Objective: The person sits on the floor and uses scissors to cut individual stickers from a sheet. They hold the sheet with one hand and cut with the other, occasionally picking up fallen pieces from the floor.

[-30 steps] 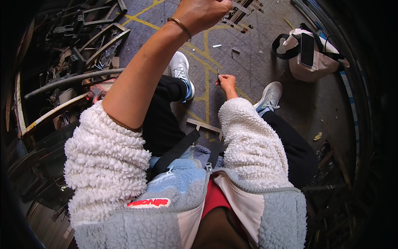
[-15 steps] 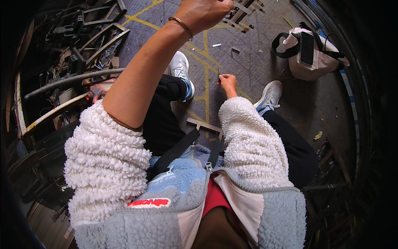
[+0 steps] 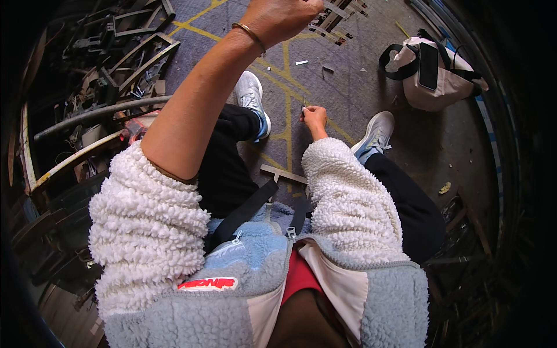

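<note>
My left hand (image 3: 282, 18) reaches to the top edge, a bracelet on its wrist. Its fingers are closed in a pinch, partly cut off by the edge. By its fingertips lies a pale flat strip (image 3: 335, 9), over dark and brown slatted pieces (image 3: 328, 26) on the floor; whether the fingers grip the strip I cannot make out. Between my shoes, my right hand (image 3: 315, 118) is closed on a small dark scissors-like tool (image 3: 303, 108), its thin end pointing away from me. The fingers hide much of the tool.
Metal frames and scrap (image 3: 142, 64) crowd the left, behind a curved rail (image 3: 98, 116). A pale bag (image 3: 432, 95) with a black phone (image 3: 428, 66) stands at right. A white scrap (image 3: 301, 62) and a dark bracket-like piece (image 3: 328, 70) lie on the floor. I sit above a T-shaped bar (image 3: 283, 173).
Both hands have shifted slightly left, the left one also a little. The pale strip beside the left fingertips shows more plainly over the slatted pieces. The right hand still grips its tool.
</note>
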A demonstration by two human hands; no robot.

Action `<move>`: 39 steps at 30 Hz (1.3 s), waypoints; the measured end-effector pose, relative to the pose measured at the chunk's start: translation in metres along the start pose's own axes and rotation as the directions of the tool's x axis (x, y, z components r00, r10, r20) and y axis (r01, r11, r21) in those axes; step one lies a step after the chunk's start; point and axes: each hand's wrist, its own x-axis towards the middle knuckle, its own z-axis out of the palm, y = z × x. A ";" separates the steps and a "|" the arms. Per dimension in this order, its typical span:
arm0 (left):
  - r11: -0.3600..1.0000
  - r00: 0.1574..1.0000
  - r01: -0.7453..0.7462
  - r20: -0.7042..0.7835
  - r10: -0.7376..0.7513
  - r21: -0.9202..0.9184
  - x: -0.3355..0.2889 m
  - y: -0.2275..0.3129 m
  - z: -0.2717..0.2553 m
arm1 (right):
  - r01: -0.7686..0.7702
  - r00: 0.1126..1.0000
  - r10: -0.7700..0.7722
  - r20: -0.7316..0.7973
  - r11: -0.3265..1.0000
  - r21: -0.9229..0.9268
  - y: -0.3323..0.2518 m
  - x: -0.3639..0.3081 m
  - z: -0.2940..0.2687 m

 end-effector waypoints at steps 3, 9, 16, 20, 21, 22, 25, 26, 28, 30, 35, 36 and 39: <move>1.000 1.000 -0.004 0.005 0.004 0.005 0.000 0.001 -0.001 | 0.033 0.999 -0.034 -0.017 0.998 -0.054 0.001 -0.003 0.002; 1.000 1.000 -0.014 0.000 0.014 0.011 0.000 0.001 0.000 | -0.012 0.999 0.014 0.031 0.998 -0.056 0.003 -0.010 0.003; 1.000 1.000 -0.004 0.001 0.004 -0.029 -0.001 0.002 -0.002 | 0.019 0.999 -0.024 -0.045 0.993 -0.113 0.006 -0.003 0.005; 1.000 1.000 0.012 0.015 -0.012 0.003 0.000 0.004 -0.001 | 0.016 0.999 -0.023 -0.029 0.977 -0.211 0.007 -0.003 0.006; 1.000 1.000 0.024 0.015 -0.024 0.005 0.000 0.004 -0.001 | 0.013 1.000 -0.018 -0.020 0.973 -0.231 0.007 -0.005 0.008; 1.000 1.000 0.002 0.003 -0.002 0.031 -0.001 0.004 -0.001 | 0.035 0.999 -0.035 0.005 0.977 -0.212 0.007 -0.006 0.009; 0.997 0.999 -0.031 -0.008 0.031 0.073 -0.002 0.004 -0.002 | 0.005 0.999 0.004 0.053 0.988 -0.157 0.010 -0.006 0.008; 0.998 1.000 -0.021 0.003 0.021 0.056 -0.001 0.003 -0.002 | 0.018 1.000 -0.014 0.024 0.986 -0.167 0.012 -0.006 0.006; 1.000 1.000 -0.005 0.023 0.004 0.027 -0.001 0.003 -0.002 | 0.034 0.998 -0.043 -0.043 0.983 -0.179 0.018 -0.005 0.001; 1.000 0.999 0.012 0.039 -0.012 0.009 0.001 0.001 -0.003 | 0.047 0.996 -0.057 -0.065 0.987 -0.153 0.024 -0.002 -0.005; 0.995 0.999 -0.052 -0.006 0.053 0.089 0.000 0.000 -0.003 | 0.073 0.995 -0.083 -0.054 0.983 -0.171 0.025 -0.001 -0.008; 0.996 0.999 -0.048 -0.004 0.048 0.080 0.000 0.000 -0.004 | 0.098 0.994 -0.105 -0.028 0.978 -0.183 0.025 -0.002 -0.007; 0.995 1.000 -0.028 0.013 0.027 0.098 0.000 0.001 -0.005 | 0.079 0.997 -0.078 0.013 0.970 -0.231 0.026 -0.009 -0.004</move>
